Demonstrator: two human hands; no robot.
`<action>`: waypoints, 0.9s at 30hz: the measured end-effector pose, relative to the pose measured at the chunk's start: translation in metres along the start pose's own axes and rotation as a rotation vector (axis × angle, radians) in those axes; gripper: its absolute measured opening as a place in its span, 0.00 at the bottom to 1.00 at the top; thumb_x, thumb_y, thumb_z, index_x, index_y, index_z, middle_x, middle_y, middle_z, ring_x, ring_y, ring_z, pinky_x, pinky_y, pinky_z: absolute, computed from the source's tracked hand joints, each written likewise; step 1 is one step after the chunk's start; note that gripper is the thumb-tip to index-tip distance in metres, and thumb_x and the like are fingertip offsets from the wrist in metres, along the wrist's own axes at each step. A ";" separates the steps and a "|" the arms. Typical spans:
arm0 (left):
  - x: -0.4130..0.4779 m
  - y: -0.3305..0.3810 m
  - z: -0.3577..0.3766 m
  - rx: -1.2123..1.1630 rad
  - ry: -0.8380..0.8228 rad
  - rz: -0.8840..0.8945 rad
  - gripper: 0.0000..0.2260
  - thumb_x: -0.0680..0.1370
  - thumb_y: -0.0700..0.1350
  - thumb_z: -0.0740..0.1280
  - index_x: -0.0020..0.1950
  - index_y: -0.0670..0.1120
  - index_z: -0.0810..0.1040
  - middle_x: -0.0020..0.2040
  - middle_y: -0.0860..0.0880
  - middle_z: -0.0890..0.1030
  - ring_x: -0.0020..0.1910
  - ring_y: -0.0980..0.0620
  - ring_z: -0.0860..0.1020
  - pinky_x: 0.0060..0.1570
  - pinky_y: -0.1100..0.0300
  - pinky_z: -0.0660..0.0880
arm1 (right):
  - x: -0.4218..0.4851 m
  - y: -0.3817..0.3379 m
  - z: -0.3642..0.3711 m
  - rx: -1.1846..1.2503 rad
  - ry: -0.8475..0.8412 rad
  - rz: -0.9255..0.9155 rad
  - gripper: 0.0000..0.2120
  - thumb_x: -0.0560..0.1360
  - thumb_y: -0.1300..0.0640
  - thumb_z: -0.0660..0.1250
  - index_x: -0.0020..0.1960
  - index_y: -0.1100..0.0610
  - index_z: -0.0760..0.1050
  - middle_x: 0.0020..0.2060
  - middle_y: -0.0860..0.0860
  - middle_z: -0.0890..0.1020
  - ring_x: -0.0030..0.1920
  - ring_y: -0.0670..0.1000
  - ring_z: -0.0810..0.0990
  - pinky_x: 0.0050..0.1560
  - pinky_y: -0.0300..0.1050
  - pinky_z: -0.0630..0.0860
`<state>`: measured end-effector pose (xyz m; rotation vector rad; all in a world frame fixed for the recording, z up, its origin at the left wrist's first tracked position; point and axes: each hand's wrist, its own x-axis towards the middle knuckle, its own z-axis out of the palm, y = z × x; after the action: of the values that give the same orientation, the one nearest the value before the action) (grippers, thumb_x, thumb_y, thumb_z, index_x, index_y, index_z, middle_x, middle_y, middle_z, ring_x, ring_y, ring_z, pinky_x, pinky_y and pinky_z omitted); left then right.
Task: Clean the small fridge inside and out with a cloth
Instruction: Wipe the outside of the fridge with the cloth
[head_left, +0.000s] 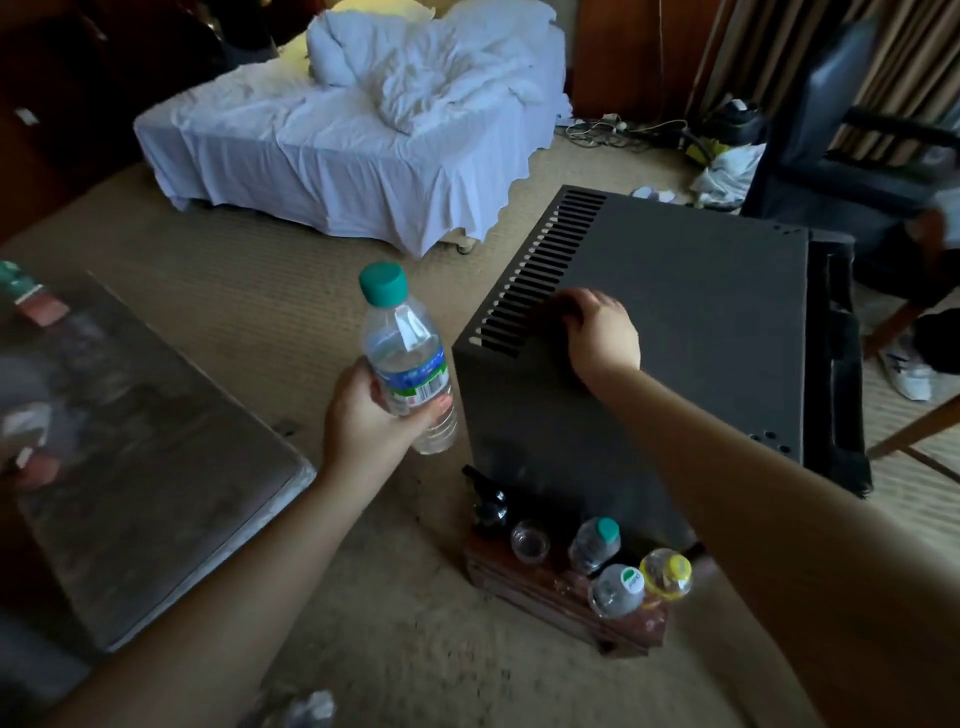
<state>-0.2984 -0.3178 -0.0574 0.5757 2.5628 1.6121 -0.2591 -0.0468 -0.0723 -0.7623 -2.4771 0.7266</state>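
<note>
The small black fridge (675, 322) stands on the carpet, seen from above, with a row of vent slots along its top left edge. My right hand (600, 335) rests on the fridge top beside the slots, fingers bent down. A dark patch lies under the fingers; I cannot tell whether it is a cloth or shadow. My left hand (363, 415) grips a clear water bottle (405, 358) with a teal cap, upright and tilted slightly, left of the fridge and above the carpet.
A wooden tray (524, 582) at the fridge's near side holds several bottles and a glass. A dark low table (130, 441) is at left, an unmade bed (363, 130) behind. At right are a dark chair (841, 156) and a person's shoe (909, 371).
</note>
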 end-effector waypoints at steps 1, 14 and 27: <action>0.003 0.000 -0.001 -0.010 0.004 -0.014 0.30 0.59 0.60 0.77 0.58 0.55 0.75 0.54 0.54 0.80 0.53 0.57 0.79 0.54 0.50 0.78 | 0.002 -0.005 0.005 0.026 -0.027 -0.001 0.17 0.77 0.62 0.61 0.61 0.47 0.78 0.60 0.49 0.79 0.63 0.52 0.73 0.62 0.46 0.69; -0.062 -0.066 0.033 0.043 -0.152 -0.129 0.22 0.62 0.50 0.81 0.50 0.57 0.75 0.44 0.58 0.82 0.45 0.64 0.79 0.43 0.68 0.73 | -0.155 0.033 0.023 0.023 -0.223 -0.379 0.12 0.75 0.54 0.63 0.56 0.52 0.81 0.52 0.49 0.83 0.52 0.54 0.80 0.53 0.45 0.76; -0.141 -0.151 0.170 0.100 -0.358 -0.347 0.23 0.62 0.47 0.81 0.53 0.48 0.77 0.45 0.54 0.82 0.45 0.56 0.80 0.38 0.75 0.70 | -0.243 0.161 -0.005 0.088 -0.091 0.336 0.11 0.76 0.56 0.64 0.54 0.44 0.80 0.46 0.44 0.84 0.43 0.52 0.82 0.46 0.48 0.79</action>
<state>-0.1685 -0.2779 -0.2879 0.3587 2.3259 1.1582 -0.0138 -0.0794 -0.2267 -1.1511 -2.4036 1.0008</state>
